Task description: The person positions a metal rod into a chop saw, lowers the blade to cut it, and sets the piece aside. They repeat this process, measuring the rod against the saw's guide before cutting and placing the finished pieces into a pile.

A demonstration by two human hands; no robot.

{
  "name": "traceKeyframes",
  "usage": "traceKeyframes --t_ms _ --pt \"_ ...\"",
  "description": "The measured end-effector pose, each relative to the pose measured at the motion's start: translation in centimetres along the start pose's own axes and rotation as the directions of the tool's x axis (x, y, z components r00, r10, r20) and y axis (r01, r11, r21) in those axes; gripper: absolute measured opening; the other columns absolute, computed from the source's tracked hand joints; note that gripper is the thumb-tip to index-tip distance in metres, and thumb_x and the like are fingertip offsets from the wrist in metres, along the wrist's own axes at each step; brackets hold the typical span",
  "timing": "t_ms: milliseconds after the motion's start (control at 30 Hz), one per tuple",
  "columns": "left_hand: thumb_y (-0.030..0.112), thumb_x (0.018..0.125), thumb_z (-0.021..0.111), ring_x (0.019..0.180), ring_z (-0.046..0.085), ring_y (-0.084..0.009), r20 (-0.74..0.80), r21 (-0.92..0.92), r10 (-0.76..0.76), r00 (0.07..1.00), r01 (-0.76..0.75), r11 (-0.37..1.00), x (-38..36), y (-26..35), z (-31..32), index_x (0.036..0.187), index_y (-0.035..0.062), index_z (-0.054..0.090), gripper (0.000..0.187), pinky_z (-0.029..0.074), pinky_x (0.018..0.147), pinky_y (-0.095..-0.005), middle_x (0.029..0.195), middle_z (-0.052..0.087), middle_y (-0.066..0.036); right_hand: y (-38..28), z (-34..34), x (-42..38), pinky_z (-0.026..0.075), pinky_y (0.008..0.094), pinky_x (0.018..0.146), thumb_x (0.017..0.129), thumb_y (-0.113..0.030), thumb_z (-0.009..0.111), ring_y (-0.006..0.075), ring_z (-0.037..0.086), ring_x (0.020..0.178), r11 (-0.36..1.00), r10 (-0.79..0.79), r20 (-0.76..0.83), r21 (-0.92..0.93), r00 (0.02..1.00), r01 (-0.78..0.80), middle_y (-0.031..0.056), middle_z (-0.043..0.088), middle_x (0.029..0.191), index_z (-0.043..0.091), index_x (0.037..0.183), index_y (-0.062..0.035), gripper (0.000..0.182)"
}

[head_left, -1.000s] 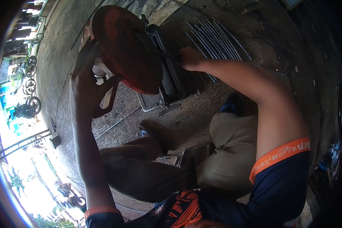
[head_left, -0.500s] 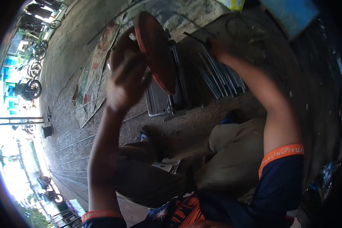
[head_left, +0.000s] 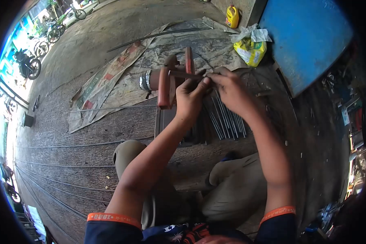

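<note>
A cut-off saw with a red guard (head_left: 164, 89) and a brown motor body stands on the floor in front of me. My left hand (head_left: 190, 99) is closed beside the guard, its fingertips at a short dark metal rod (head_left: 185, 75) that runs toward the saw. Against the left fingertips, my right hand (head_left: 230, 89) pinches at the rod's near end; the fingers hide most of that end. Below my hands several thin metal rods (head_left: 227, 118) lie side by side on the ground.
A worn printed sheet (head_left: 93, 95) lies beneath and beyond the saw. Long thin rods (head_left: 81, 145) stretch left across the floor. A yellow plastic bag (head_left: 251, 52), a yellow bottle (head_left: 232, 17) and a blue panel (head_left: 305, 40) are at the upper right. Motorcycles (head_left: 26, 65) stand far left.
My left hand has left the upper part of the saw and moved right, meeting my right hand at the rod. The red guard now appears more edge-on, and the view has shifted.
</note>
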State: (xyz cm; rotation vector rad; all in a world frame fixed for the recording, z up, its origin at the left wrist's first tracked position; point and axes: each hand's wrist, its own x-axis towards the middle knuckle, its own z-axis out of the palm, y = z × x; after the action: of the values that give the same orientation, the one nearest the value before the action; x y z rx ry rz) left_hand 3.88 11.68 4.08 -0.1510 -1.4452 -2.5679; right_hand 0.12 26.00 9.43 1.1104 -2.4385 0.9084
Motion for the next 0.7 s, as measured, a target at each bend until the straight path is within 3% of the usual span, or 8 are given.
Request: traceKeyframes --t_ms 200,300,367,400,500,533,600,700 --pt "0.012 0.091 0.063 0.083 0.062 -0.0124 -0.207 -0.184 0.016 0.978 -0.055 0.981 -0.2 1.2 -1.3 0.103 -0.0047 0.063 0.021 0.052 0.075 -0.0248 0.095 0.065 -0.007 -2.0 1.6 1.0 0.051 0.0407 0.07 0.078 -0.005 0.064 0.0355 0.062 0.083 0.977 -0.152 -0.074 -0.163 0.986 0.138 0.0123 0.065 0.092 0.067 0.098 -0.003 0.021" --pt "0.012 0.092 0.061 0.081 0.063 -0.0131 -0.255 -0.219 0.097 0.962 -0.155 0.963 0.8 2.6 -3.0 0.105 -0.0041 0.063 0.021 0.053 0.072 -0.0251 0.095 0.065 -0.007 -3.0 2.7 1.3 0.05 0.0351 0.069 0.079 -0.009 0.067 0.0256 0.064 0.076 0.959 -0.22 -0.266 -0.237 0.939 0.158 0.0108 0.065 0.09 0.067 0.098 -0.0029 0.02" --pt "0.014 0.092 0.061 0.079 0.063 -0.0124 -0.324 -0.219 0.067 0.944 -0.143 0.965 1.2 3.9 -4.4 0.104 -0.002 0.063 0.02 0.053 0.07 -0.0258 0.094 0.065 -0.006 -3.4 4.0 1.3 0.049 0.0294 0.069 0.084 -0.015 0.068 0.0124 0.061 0.075 0.89 0.323 0.049 0.324 0.945 -0.321 0.0062 0.066 0.089 0.068 0.097 -0.0032 0.018" --pt "0.017 0.093 0.061 0.083 0.063 -0.0128 -0.336 -0.214 0.059 0.94 -0.137 0.967 1.4 4.2 -5.3 0.107 -0.0014 0.061 0.023 0.053 0.072 -0.0272 0.1 0.066 -0.008 -3.6 4.9 1.4 0.049 0.0294 0.069 0.084 -0.015 0.068 0.0124 0.061 0.075 0.893 0.319 0.046 0.321 0.947 -0.316 0.0062 0.066 0.089 0.068 0.097 -0.0032 0.018" --pt "0.018 0.093 0.059 0.09 0.064 -0.0164 -0.266 -0.403 0.045 0.963 -0.154 0.902 1.3 5.6 -5.9 0.113 -0.0022 0.056 0.029 0.053 0.076 -0.0286 0.109 0.065 -0.012 -4.6 6.6 2.0 0.05 0.0278 0.07 0.088 -0.021 0.067 0.0098 0.06 0.08 0.214 0.596 0.238 0.873 0.767 -0.437 0.0028 0.065 0.094 0.065 0.104 -0.0045 0.023" --pt "0.018 0.094 0.058 0.093 0.064 -0.0187 -0.243 -0.44 0.019 0.97 -0.128 0.889 0.9 6.1 -5.8 0.115 -0.0026 0.053 0.03 0.053 0.078 -0.0293 0.112 0.063 -0.014 -5.0 6.6 2.2 0.05 0.0278 0.07 0.088 -0.021 0.067 0.0098 0.06 0.08 0.215 0.599 0.232 0.875 0.767 -0.434 0.0028 0.065 0.094 0.065 0.104 -0.0045 0.023" --pt "0.018 0.094 0.057 0.097 0.063 -0.0211 -0.213 -0.478 -0.005 0.977 -0.099 0.873 0.7 6.7 -5.7 0.117 -0.003 0.05 0.032 0.053 0.081 -0.03 0.115 0.062 -0.015 -5.6 6.5 2.7 0.052 0.0299 0.075 0.089 -0.02 0.066 0.0142 0.063 0.083 -0.108 0.6 0.269 0.96 0.753 -0.257 0.0059 0.065 0.096 0.061 0.109 -0.0037 0.026" --pt "0.02 0.096 0.054 0.103 0.062 -0.026 -0.241 -0.514 -0.054 0.969 -0.08 0.854 0.8 6.5 -5.9 0.116 -0.004 0.047 0.032 0.053 0.087 -0.0331 0.123 0.058 -0.019 -6.3 6.4 3.0 0.053 0.0309 0.078 0.09 -0.02 0.064 0.0187 0.063 0.088 -0.22 0.551 0.263 0.961 0.792 -0.166 0.0062 0.063 0.099 0.059 0.107 -0.0077 0.021"
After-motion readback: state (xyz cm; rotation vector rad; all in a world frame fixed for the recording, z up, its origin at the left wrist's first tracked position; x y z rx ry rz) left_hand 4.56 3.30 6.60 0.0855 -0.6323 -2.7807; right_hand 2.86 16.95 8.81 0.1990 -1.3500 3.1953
